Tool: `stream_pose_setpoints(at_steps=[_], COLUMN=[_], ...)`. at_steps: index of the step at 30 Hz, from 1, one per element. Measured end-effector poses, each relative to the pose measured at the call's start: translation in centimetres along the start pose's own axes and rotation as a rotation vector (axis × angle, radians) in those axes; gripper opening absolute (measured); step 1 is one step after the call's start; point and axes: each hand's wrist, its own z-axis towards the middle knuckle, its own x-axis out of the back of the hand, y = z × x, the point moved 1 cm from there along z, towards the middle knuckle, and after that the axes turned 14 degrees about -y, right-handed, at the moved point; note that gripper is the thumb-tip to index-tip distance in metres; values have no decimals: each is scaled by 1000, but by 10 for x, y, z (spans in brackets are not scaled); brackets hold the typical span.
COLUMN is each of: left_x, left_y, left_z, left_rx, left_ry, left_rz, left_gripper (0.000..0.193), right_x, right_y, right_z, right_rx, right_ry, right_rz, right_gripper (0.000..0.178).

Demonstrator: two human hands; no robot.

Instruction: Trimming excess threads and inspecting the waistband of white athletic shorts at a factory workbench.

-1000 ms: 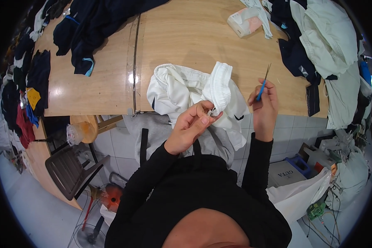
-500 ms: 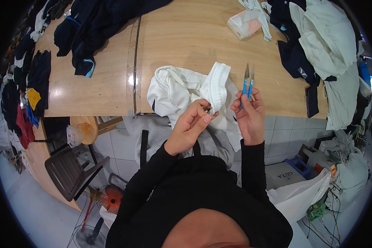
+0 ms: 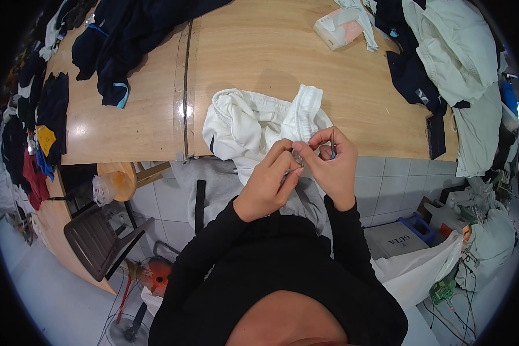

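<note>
As can be seen mid-frame, working at a white elastic-edged garment [image 3: 228,127], bunched on the near edge of a wood-topped table [image 3: 259,49] and hanging partly below it. Judged to be partway through: already taken up at a ribbed white band [image 3: 305,109], with cutting tool in hand; not yet let go, folded or laid aside. Cannot confirm any cut or loosened thread at this size. Cannot say what is left among other clothes; noting only navy garments [image 3: 118,52] at upper left and piled white garments [image 3: 461,52] at upper right, both well apart from the hands.

Gripping with the left hand [image 3: 265,183]: curled and apparently clamped on the lower end of the band, with thumb below and apart from forefinger. Meeting it with the right hand [image 3: 335,173]: thumb tip against the left fingertips, forefinger bent and slightly apart from the thumb, near the band. Carrying in the same hand a pair of blue thread snips [image 3: 333,155], tucked among bent fingers, dark blade pointing toward the top of the frame. Cannot tell whether its blades stand apart or together. Also glimpsed between both sets of fingertips: something small and pale, too blurred to name.
</note>
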Motion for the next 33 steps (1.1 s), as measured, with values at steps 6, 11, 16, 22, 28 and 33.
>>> stream_pose_setpoints(at_steps=[6,11,16,22,28,33], left_x=[2,6,5,6,6,5], left_y=[2,-1,2,2,-1,6], left_z=[0,-1,-1,-1,-4,-2], left_rx=[88,44,26,34,153,129], left_ry=[-4,45,66,72,92,118], left_rz=[32,-30,42,76,-368,-893], left_gripper=[11,10,11,11,5,4], right_x=[4,2,-2,1,-2,-8], right_y=[13,24,4,11,26,31], right_z=[2,5,-2,0,-1,-5], right_rx=[22,51,17,-12,18,89], right_ry=[19,-39,-73,-78,-83,-87], right_rz=[-146,35,108,29,177,331], right_gripper=[18,15,13,13,10,8])
